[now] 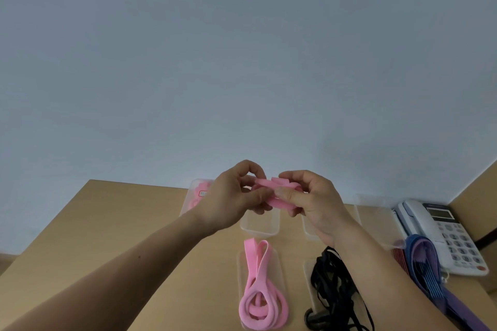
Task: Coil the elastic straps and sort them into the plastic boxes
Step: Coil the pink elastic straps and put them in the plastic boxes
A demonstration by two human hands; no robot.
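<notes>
a pink elastic strap (278,185) is held up between both hands, which are brought close together in front of a pale wall (242,62). the left hand (231,196) is curled round one end of the strap, with thumb and fingertips pinched on it. the right hand (318,204) is closed on the other end, with its fingers wrapped over the folded bands. the strap is gathered into a short flat bundle of several loops that spans the gap between the two hands, clear of the table. directly below the hands, an open clear plastic box (259,226) is set on the wooden table (129,223), and a second clear box (309,234) is partly hidden behind the right wrist. behind the left hand, a further box (194,196) is seen with pink straps laid inside it. a fourth clear box (373,212) is placed further right, near a white telephone (446,234). nearer the person, a loose pink strap (258,293) is laid partly coiled on a clear flat lid (279,269), and a tangle of black straps (329,285) is piled just beside it. blue and purple straps (427,269) are draped across the front of the telephone, with red straps (400,258) lying just beside them.
</notes>
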